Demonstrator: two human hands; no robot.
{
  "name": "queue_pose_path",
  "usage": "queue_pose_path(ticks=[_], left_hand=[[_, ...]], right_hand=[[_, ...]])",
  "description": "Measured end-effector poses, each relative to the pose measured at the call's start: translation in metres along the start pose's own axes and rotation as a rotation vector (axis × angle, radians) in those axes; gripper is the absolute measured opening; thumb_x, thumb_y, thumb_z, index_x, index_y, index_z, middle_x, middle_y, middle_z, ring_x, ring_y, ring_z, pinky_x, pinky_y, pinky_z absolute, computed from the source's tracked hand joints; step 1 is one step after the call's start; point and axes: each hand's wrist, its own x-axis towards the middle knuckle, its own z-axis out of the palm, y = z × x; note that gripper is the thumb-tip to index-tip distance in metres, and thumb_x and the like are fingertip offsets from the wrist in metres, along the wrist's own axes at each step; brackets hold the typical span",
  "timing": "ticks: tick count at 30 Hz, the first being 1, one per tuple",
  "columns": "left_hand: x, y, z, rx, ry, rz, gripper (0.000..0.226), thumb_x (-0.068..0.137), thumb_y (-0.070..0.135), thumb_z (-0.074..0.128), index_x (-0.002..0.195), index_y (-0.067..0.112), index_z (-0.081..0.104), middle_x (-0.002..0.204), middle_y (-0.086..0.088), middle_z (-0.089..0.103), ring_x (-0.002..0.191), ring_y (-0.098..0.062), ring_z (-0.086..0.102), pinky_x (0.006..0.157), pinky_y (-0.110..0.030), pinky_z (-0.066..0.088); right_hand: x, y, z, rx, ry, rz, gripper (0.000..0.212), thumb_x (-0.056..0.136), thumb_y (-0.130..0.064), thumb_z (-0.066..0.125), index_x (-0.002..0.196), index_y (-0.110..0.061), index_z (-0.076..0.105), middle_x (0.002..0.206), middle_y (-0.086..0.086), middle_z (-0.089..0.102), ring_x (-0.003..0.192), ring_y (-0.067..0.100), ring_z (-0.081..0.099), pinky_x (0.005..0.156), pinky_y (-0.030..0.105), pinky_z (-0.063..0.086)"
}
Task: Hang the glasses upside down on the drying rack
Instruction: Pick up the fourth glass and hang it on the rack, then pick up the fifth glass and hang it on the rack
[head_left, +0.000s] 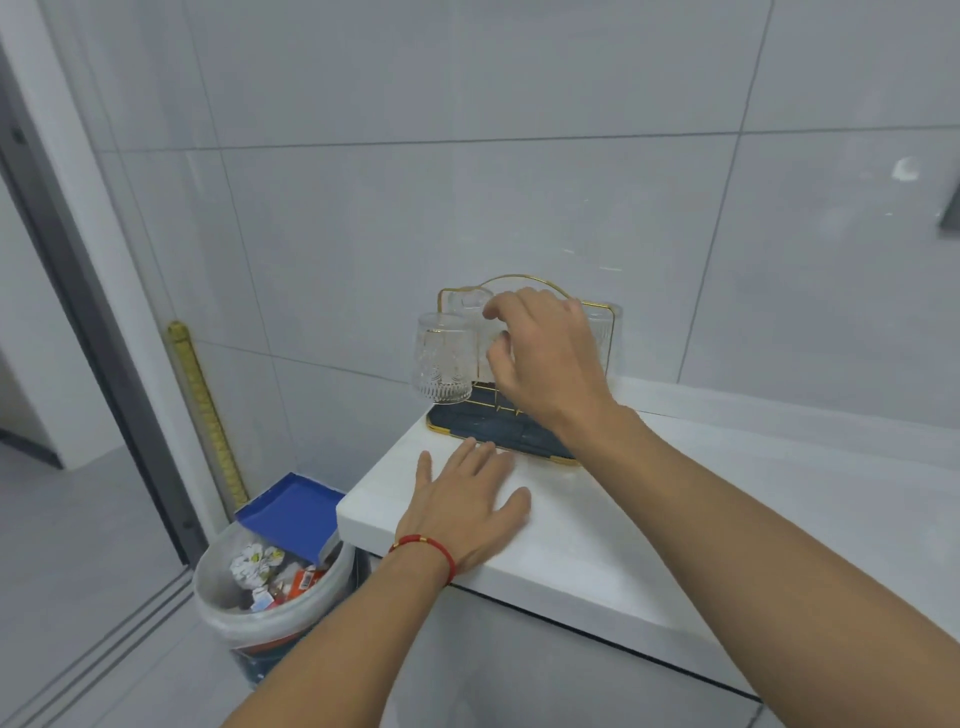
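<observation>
Clear pressed glass on the nearest glass (441, 358), patterned with ribbed and embossed relief, glossy. Thin gold-toned metal wire for the drying rack (519, 280), polished, above a dark blue tray (470, 423) of matt plastic look, edged in gold. White surface (597, 535) smooth, stone-like, with a soft sheen. Wall tiles (467, 104) pale grey, smooth, faintly glossy, parted by thin grout lines. Red woven cord bracelet (431, 545) with small gold beads on the left wrist. White plastic bucket (228, 618), slightly translucent, holding crumpled paper and wrappers; blue cardboard box lid (291, 512), matt. Yellow chain-like strip (208, 410) by the metal door frame (104, 322), brushed grey.
</observation>
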Motion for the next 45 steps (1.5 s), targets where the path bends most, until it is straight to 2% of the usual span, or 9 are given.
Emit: queue_pose_path(ticks=[5,8,11,16,22,27,32,38,45], left_hand=[[-0.010,0.006,-0.004,0.056,0.079,0.052,0.047,0.098,0.049,0.039,0.134,0.025,0.055,0.141,0.006,0.055,0.137,-0.015,0.039,0.122,-0.048,0.018],[-0.009,0.027,-0.001,0.026,0.180,-0.043,0.052,0.100,0.050,0.038,0.141,0.022,0.054,0.144,0.001,0.057,0.137,-0.020,0.044,0.119,-0.047,0.026],[-0.002,0.085,0.011,-0.076,0.208,0.027,0.053,0.100,0.050,0.037,0.142,0.022,0.054,0.145,0.001,0.057,0.137,-0.021,0.044,0.116,-0.047,0.031],[0.012,0.209,0.049,-0.159,0.047,0.262,0.054,0.100,0.050,0.039,0.147,0.025,0.046,0.154,0.003,0.047,0.144,-0.019,0.033,0.118,-0.047,0.027],[0.017,0.291,0.098,0.040,-0.063,0.544,0.057,0.099,0.054,0.033,0.151,0.031,0.038,0.156,0.003,0.043,0.146,-0.020,0.028,0.120,-0.048,0.017],[0.020,0.289,0.118,-0.006,-0.015,0.446,0.066,0.095,0.063,0.019,0.151,0.032,0.037,0.161,0.002,0.034,0.155,-0.023,0.007,0.124,-0.056,-0.002],[0.022,0.289,0.121,-0.029,-0.013,0.405,0.066,0.095,0.062,0.023,0.152,0.031,0.035,0.161,0.001,0.033,0.155,-0.020,0.004,0.124,-0.057,-0.005],[0.023,0.288,0.123,-0.075,-0.031,0.397,0.067,0.094,0.062,0.025,0.151,0.027,0.037,0.158,0.001,0.036,0.154,-0.020,0.005,0.124,-0.058,-0.004],[0.025,0.290,0.122,-0.106,-0.058,0.381,0.064,0.096,0.059,0.029,0.148,0.024,0.041,0.151,0.004,0.045,0.153,-0.018,0.009,0.123,-0.060,-0.006]], right_hand=[[-0.091,0.050,-0.056,-0.056,-0.056,0.121,0.024,0.083,-0.005,0.060,0.106,-0.009,0.069,0.092,0.005,0.072,0.085,0.032,0.068,0.079,0.046,0.050],[-0.145,0.094,-0.086,-0.123,-0.239,0.349,0.022,0.088,-0.008,0.058,0.108,-0.011,0.067,0.078,0.000,0.073,0.075,0.032,0.066,0.083,0.044,0.049],[-0.186,0.139,-0.115,-0.155,-0.301,0.622,0.025,0.091,-0.013,0.053,0.113,-0.016,0.065,0.088,-0.003,0.073,0.085,0.027,0.065,0.085,0.038,0.048],[-0.240,0.203,-0.163,-0.083,-0.079,1.052,0.032,0.092,-0.013,0.058,0.124,-0.012,0.063,0.117,0.006,0.066,0.100,0.028,0.062,0.081,0.037,0.050],[-0.286,0.257,-0.197,0.035,0.276,1.373,0.064,0.095,-0.013,0.065,0.149,0.000,0.033,0.146,0.024,0.042,0.117,0.037,0.054,0.090,0.035,0.040],[-0.281,0.290,-0.192,-0.021,0.364,1.382,0.081,0.092,-0.017,0.072,0.153,0.005,0.024,0.153,0.025,0.031,0.132,0.043,0.047,0.109,0.043,0.043],[-0.261,0.326,-0.178,-0.100,0.367,1.426,0.094,0.090,-0.025,0.075,0.155,0.007,0.015,0.154,0.028,0.033,0.134,0.048,0.045,0.113,0.051,0.041],[-0.255,0.352,-0.169,-0.345,0.436,1.535,0.084,0.085,-0.033,0.081,0.145,0.005,0.035,0.142,0.029,0.046,0.127,0.045,0.049,0.106,0.048,0.040],[-0.259,0.340,-0.176,-0.184,0.457,1.488,0.088,0.067,-0.037,0.088,0.130,0.005,0.042,0.134,0.026,0.053,0.125,0.047,0.051,0.107,0.051,0.043]])
